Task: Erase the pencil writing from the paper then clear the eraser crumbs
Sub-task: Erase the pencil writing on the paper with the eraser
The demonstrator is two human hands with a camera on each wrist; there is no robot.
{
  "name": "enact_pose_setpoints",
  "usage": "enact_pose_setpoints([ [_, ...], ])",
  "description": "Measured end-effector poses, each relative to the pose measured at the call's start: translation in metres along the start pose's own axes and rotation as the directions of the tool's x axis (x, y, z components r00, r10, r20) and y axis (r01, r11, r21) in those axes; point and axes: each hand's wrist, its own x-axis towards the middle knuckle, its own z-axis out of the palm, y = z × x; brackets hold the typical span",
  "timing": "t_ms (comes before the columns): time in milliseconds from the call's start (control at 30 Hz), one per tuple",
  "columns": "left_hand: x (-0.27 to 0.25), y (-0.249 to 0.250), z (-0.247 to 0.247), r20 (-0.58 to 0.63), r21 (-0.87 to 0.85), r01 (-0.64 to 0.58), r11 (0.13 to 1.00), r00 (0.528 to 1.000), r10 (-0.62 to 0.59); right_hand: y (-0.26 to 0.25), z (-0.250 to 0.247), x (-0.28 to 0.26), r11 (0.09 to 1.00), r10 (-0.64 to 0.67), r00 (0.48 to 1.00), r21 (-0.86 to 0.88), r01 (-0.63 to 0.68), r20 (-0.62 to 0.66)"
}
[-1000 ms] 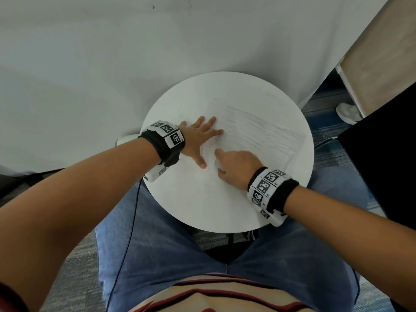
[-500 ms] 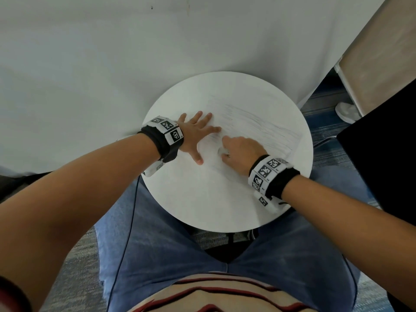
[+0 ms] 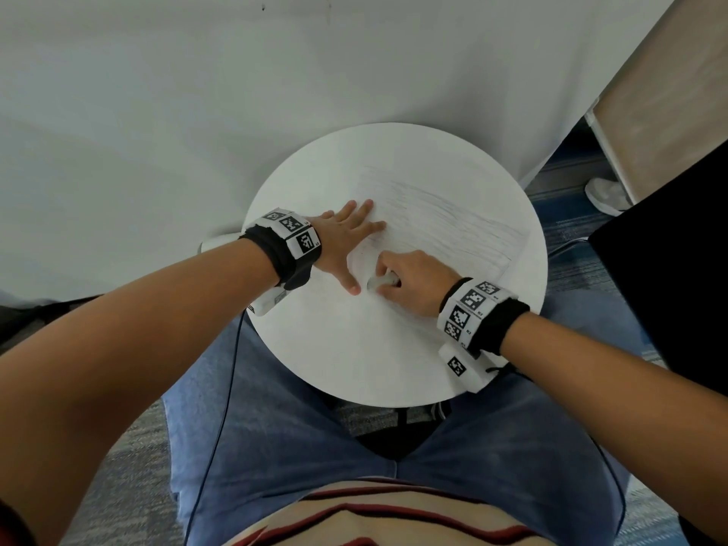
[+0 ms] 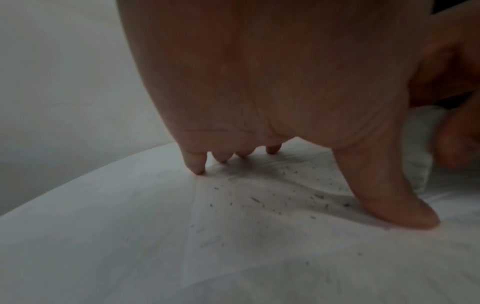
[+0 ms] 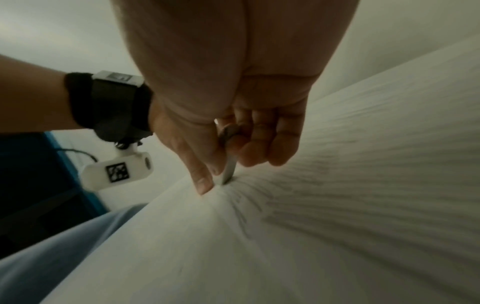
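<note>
A white sheet of paper (image 3: 445, 226) with faint pencil lines lies on the round white table (image 3: 354, 368). My left hand (image 3: 342, 246) presses flat on the sheet's left part, fingers spread. My right hand (image 3: 405, 277) grips a white eraser (image 3: 378, 282) and presses its tip onto the paper beside my left thumb. In the right wrist view the eraser (image 5: 230, 166) stands pinched between thumb and fingers, with pencil lines (image 5: 363, 185) to its right. Dark eraser crumbs (image 4: 259, 200) lie scattered under my left palm (image 4: 285, 82).
A white wall (image 3: 197, 112) stands right behind the table. A black panel (image 3: 669, 277) is at the right, with a white shoe (image 3: 606, 195) on the carpet beyond it. A thin cable (image 3: 220, 407) hangs over my left leg.
My right hand rubbed the eraser away from me and then back toward me and to the left, near my left thumb. My left hand stayed pressed on the paper.
</note>
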Motion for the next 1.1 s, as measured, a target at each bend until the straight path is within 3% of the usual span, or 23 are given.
enact_pose_setpoints([
  [133, 0.0, 0.001, 0.0, -0.011, -0.002, -0.001, 1.0, 1.0, 0.001, 0.002, -0.007, 0.007, 0.986, 0.085, 0.986, -0.128, -0.103, -0.142],
  [233, 0.0, 0.0, 0.0, -0.01, -0.002, -0.003, 1.0, 1.0, 0.003, -0.015, 0.01, -0.003, 0.969, -0.026, 0.998, -0.248, 0.014, -0.048],
  [300, 0.0, 0.001, 0.001, 0.001, 0.01, -0.001, 1.0, 1.0, 0.001, -0.017, 0.011, -0.006, 0.977, -0.064, 0.998, -0.202, 0.068, 0.03],
  [367, 0.0, 0.002, 0.0, 0.0, 0.01, 0.001, 1.0, 1.0, -0.001, -0.009, -0.001, 0.002, 0.988, -0.011, 1.0, -0.155, 0.007, -0.028],
  [467, 0.0, 0.002, 0.0, -0.011, 0.005, 0.001, 1.0, 1.0, -0.001, -0.008, -0.003, 0.005, 0.966, 0.037, 0.991, -0.249, -0.069, -0.13],
  [533, 0.0, 0.001, 0.0, -0.007, 0.008, 0.0, 1.0, 1.0, 0.0, -0.018, 0.008, 0.0, 0.955, -0.032, 0.997, -0.298, 0.009, -0.071],
  [600, 0.0, 0.001, 0.0, -0.001, 0.016, 0.001, 1.0, 1.0, -0.001, -0.019, 0.009, -0.001, 0.973, -0.065, 0.998, -0.221, 0.062, -0.004],
  [667, 0.0, 0.001, -0.001, -0.004, 0.014, 0.004, 1.0, 1.0, -0.004, -0.01, -0.004, 0.006, 0.987, 0.008, 0.999, -0.161, -0.015, -0.047],
  [767, 0.0, 0.0, 0.0, -0.009, 0.004, 0.005, 1.0, 1.0, -0.005, -0.005, -0.006, 0.007, 0.963, 0.05, 0.99, -0.257, -0.084, -0.133],
  [900, 0.0, 0.002, -0.001, 0.0, 0.019, 0.0, 1.0, 1.0, 0.0, -0.013, 0.008, -0.006, 0.975, -0.055, 0.998, -0.213, 0.062, 0.043],
  [1033, 0.0, 0.001, -0.001, -0.007, 0.007, 0.004, 1.0, 1.0, -0.004, 0.0, -0.007, 0.005, 0.956, 0.028, 0.992, -0.286, -0.063, -0.125],
  [1100, 0.0, 0.001, -0.001, -0.009, 0.012, 0.004, 1.0, 1.0, -0.004, -0.009, 0.003, 0.0, 0.947, -0.016, 0.998, -0.322, -0.003, -0.057],
])
